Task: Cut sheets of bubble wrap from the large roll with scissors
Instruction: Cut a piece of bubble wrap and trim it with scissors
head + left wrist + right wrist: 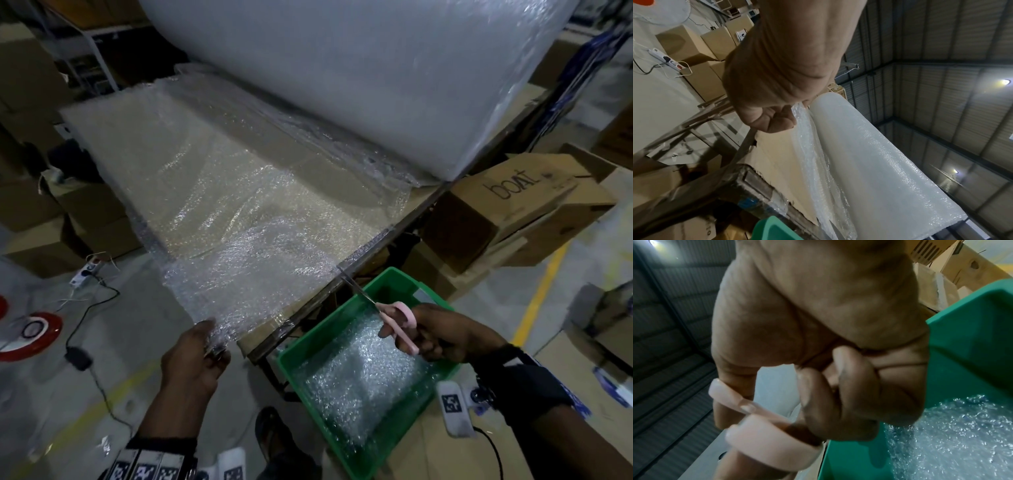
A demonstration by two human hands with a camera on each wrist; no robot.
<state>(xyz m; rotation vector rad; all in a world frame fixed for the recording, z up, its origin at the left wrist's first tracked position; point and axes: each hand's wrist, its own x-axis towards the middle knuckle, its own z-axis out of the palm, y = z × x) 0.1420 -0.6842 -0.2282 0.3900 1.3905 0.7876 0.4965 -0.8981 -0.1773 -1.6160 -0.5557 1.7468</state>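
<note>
A big white roll of bubble wrap [359,75] lies across the far side of a cardboard-topped table [260,329]. A loose sheet [233,212] runs from it over the table and hangs past the near edge. My left hand [202,349] grips the sheet's near left corner; the left wrist view shows the hand [774,120] with fingers curled on the wrap beside the roll [869,162]. My right hand [435,335] holds pink-handled scissors [399,317], blades pointing at the sheet's right edge by the table rim. The right wrist view shows the fingers through the pink handles [756,421].
A green plastic bin [329,339] with cut bubble wrap [363,380] inside sits below my right hand, against the table's near corner. Cardboard boxes [513,205] stand to the right and left. A power strip [85,272] and cables lie on the floor at left.
</note>
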